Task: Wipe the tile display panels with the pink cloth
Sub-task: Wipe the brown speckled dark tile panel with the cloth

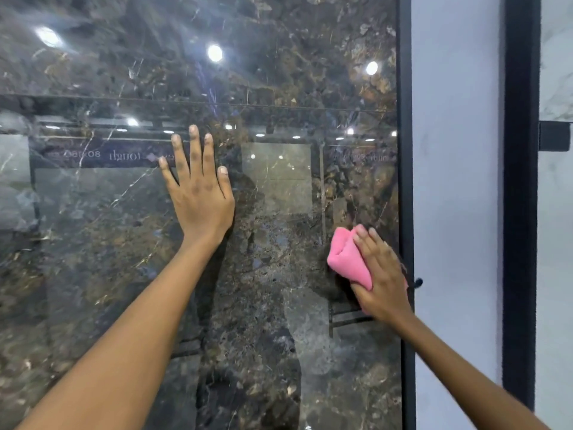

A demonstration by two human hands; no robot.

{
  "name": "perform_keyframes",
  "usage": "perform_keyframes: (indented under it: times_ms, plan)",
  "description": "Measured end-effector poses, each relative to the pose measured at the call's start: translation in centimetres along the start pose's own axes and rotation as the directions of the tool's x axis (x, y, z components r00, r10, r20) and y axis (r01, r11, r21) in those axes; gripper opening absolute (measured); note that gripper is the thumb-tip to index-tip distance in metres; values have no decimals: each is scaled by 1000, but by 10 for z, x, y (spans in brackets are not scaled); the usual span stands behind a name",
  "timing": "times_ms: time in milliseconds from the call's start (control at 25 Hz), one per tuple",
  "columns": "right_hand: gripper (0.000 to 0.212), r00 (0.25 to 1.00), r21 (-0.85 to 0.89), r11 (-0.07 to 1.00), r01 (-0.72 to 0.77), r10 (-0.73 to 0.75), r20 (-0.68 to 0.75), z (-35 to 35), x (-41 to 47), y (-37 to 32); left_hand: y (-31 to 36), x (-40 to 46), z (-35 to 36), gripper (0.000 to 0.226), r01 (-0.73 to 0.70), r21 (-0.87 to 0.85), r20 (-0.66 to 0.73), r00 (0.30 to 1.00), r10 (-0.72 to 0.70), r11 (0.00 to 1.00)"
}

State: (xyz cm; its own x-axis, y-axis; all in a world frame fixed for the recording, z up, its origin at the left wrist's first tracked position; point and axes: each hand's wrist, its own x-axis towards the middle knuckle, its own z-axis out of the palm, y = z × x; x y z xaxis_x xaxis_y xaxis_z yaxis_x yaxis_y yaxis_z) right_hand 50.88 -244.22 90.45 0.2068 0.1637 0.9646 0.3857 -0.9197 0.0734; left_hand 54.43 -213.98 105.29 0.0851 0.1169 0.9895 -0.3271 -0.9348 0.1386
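Observation:
A large glossy dark marble tile panel (108,274) fills most of the view and mirrors ceiling lights and a showroom. My left hand (200,193) lies flat against its middle, fingers spread and pointing up, holding nothing. My right hand (383,274) presses a folded pink cloth (347,259) against the panel near its right edge, at mid height. The cloth sticks out to the left of my fingers; part of it is hidden under my palm.
A black frame strip (406,150) borders the panel on the right, with a small black knob (418,282) by my right hand. Beyond it stand a pale panel (455,181), a second black upright (521,212) and a white marble panel (556,72).

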Motion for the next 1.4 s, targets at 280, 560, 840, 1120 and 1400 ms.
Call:
perform_keyframes:
  times_ms: [280,560,840,1120,1400]
  plan:
    - [70,949,117,969,-216,237,-207,-26,170,-2,-31,-51,-25,54,33,-172,31,999,-28,985]
    - [67,708,112,757,644,-645,288,23,-22,-46,-44,-117,-17,56,55,30,55,997,-56,998]
    - [63,943,195,978,-77,135,-304,-7,156,-24,-44,-121,-14,56,50,37,33,998,-51,998]
    - [58,700,230,747,624,-664,262,37,-44,-70,-46,-122,-15,55,38,16,31,999,-39,999]
    - [66,978,124,989,79,-52,-203,9,145,-72,-47,-123,-15,53,32,-37,24,999,-31,999]
